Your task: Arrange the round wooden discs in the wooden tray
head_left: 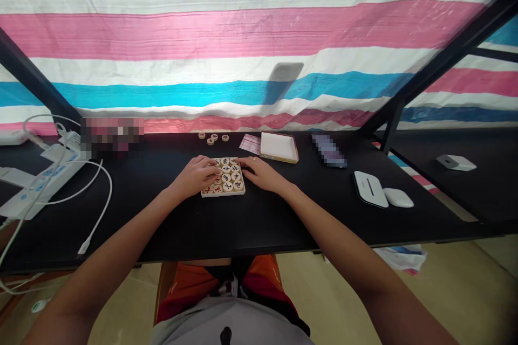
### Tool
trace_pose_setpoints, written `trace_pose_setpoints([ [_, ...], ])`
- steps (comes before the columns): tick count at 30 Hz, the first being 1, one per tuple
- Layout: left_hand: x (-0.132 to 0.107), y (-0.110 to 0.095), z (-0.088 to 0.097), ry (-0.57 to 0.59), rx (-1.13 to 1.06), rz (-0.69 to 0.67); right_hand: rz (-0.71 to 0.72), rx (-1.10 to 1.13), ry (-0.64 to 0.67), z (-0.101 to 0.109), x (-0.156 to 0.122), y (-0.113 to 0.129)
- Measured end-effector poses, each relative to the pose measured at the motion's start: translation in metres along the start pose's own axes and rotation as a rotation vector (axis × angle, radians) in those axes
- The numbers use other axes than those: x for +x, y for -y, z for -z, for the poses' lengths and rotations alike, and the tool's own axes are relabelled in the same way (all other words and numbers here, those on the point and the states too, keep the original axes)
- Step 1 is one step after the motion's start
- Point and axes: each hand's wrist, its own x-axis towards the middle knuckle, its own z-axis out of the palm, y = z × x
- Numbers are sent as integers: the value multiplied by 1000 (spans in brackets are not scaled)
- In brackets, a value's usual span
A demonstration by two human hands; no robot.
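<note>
A small wooden box [224, 192] filled with several round Chinese chess pieces [227, 177] lies on the black table [243, 221]. My left hand [198, 174] rests on the box's left side, its curled fingertips on the pieces. Against the box's right edge sits my right hand [261, 172], fingers bent and touching the top right corner. Three loose chess pieces [212, 138] lie further back on the table.
The box lid [279, 146] and a pink paper [250, 143] lie behind the box. A power strip [44, 172] with white cables [101, 199] sits at the left. White devices [370, 188] [399, 198] lie at the right. A striped tarp [243, 38] hangs behind.
</note>
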Motion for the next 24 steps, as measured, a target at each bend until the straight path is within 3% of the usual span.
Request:
trace_pose_setpoints([
  [10, -3, 2, -2, -25, -65, 105, -1, -5, 5, 0, -1, -1],
  [17, -1, 1, 4, 128, -274, 364, -6, -3, 10, 1, -1, 1],
  [24, -1, 7, -2, 129, -350, 388, -32, -6, 22, 0, 0, 0],
])
